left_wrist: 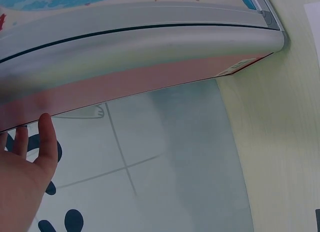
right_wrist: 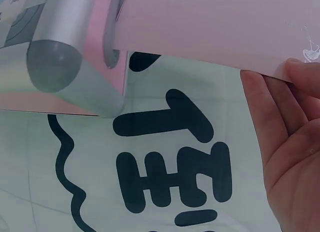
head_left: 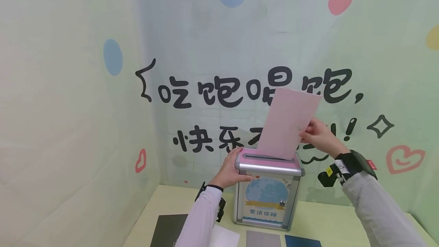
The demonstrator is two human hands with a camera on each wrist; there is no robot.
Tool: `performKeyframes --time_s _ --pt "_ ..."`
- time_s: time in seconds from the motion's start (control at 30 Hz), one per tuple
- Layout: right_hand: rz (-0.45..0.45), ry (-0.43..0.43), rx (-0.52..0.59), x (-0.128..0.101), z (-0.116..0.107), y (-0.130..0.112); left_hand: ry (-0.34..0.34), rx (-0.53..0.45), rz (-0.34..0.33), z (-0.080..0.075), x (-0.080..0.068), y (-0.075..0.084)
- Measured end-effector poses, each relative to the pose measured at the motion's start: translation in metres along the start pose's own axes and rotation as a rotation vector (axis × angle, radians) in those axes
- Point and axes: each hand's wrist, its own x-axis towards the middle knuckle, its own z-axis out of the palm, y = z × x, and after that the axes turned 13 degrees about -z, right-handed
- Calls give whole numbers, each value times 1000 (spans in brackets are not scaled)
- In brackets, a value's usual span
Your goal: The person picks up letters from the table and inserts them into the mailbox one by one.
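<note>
We see a smooth, flat pink envelope (head_left: 289,123), rectangular, standing with its long axis nearly upright and leaning a little to the right, its lower short edge meeting the dark slot in the pink lid of a suggestion box (head_left: 267,197). The box is a squat cube with rounded brushed-metal rims and a glossy front panel printed with a blue globe and a small lock. Our right hand (head_left: 320,136) pinches the envelope's right edge, thumb in front and fingers behind. Our left hand (head_left: 231,170) grips the box's upper left corner, fingers curled over the metal rim.

The box stands on a pale green tabletop (head_left: 326,216), near the back wall, with open surface to either side. Flat sheets lie along the table's near edge: a black sheet (head_left: 168,230), a white one (head_left: 224,237), a grey one (head_left: 263,238) and a dark blue one (head_left: 302,241).
</note>
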Motion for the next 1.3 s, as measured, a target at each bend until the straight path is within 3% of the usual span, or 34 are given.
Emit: performKeyframes --time_s 0.23,0.67,1.03,1.3 --pt "-3 -30 -54 -1 9 2 -3 1 -7 -1 -1 -1" --pt "7 -41 -8 -3 23 8 2 19 -34 -1 -2 -1" --pt "49 -70 -25 -8 33 9 -4 2 0 0 -1 -3" --pt "27 -72 -9 -9 38 10 2 -2 18 0 1 -4"
